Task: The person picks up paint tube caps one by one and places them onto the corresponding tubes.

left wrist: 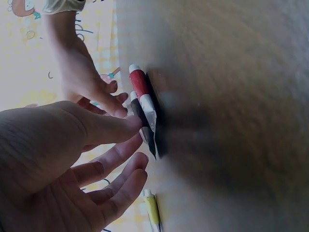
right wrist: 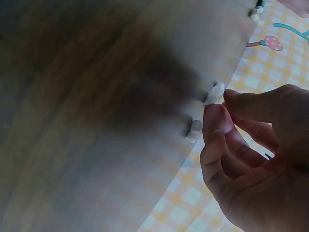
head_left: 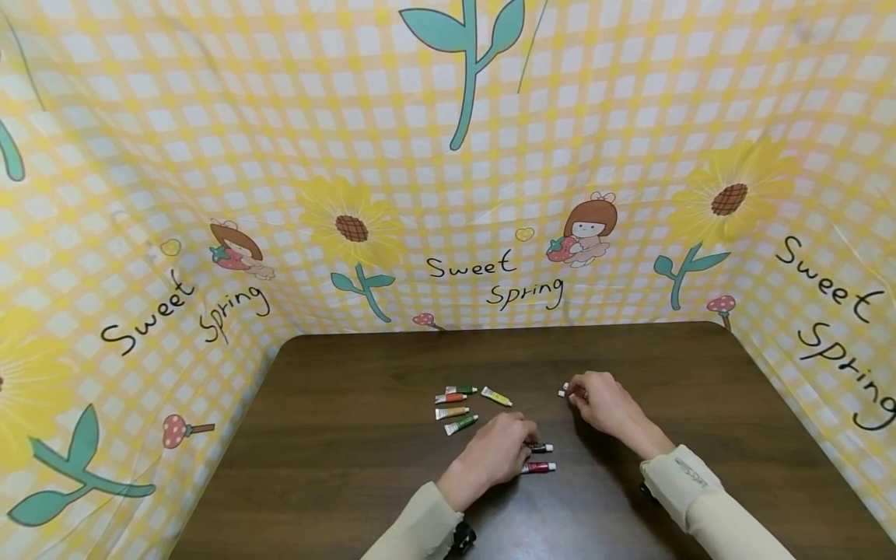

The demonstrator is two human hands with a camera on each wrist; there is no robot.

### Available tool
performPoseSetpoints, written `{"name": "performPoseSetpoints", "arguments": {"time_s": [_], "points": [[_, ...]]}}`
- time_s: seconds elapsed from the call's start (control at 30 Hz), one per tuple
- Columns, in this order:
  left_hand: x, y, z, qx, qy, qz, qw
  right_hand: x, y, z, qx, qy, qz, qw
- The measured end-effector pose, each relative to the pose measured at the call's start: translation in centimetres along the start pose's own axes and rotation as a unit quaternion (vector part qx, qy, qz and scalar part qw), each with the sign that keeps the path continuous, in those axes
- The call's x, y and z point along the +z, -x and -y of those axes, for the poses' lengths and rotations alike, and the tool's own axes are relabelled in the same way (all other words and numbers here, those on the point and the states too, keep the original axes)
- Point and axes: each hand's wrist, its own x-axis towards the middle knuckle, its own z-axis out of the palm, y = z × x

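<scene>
My left hand [head_left: 495, 449] pinches a black paint tube [left wrist: 137, 107] between thumb and forefinger, its white cap pointing away from the palm. Right beside it lies a red paint tube [head_left: 539, 467], also white-capped. Further right and back, my right hand [head_left: 607, 404] has its fingers curled, with thumb and fingertip on either side of a small white-capped tube [right wrist: 218, 89]. Most of that tube is hidden by the fingers. A second white-capped piece [right wrist: 194, 130] lies on the table by the same fingertips.
Left of centre lie several paint tubes: a yellow tube [head_left: 497, 397], an orange-red tube [head_left: 451, 398], an ochre tube [head_left: 452, 413] and green ones, including a green tube [head_left: 462, 425]. The dark wooden table [head_left: 336, 482] meets a yellow checked cloth [head_left: 434, 210] at its back and sides.
</scene>
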Motion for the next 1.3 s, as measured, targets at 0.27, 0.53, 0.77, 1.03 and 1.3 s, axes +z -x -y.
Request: {"name": "performPoseSetpoints", "arguments": {"time_s": [0.27,0.53,0.77,1.03,1.3], "points": [[-0.8,0.9,0.2,0.0,0.013,-0.025,0.9996,0.4,-0.6,0.0,0.005,0.014,0.009,0.9998],[-1.3,2.1,0.8,-0.017,0.02,-0.059,0.9979,0.8,-0.6,0.1,0.01,0.033,0.01,0.9994],[-1.9,2.7,1.9,-0.044,0.036,-0.065,0.9962,0.8,-0.5,0.3,-0.002,0.046,0.003,0.9989],[-2.1,3.3,3.1,-0.074,0.058,-0.075,0.9928,0.8,-0.3,0.2,-0.001,0.051,0.0,0.9987],[-2.3,3.8,4.3,-0.1,0.075,-0.082,0.9888,0.7,-0.4,0.4,0.004,0.059,-0.002,0.9982]]}}
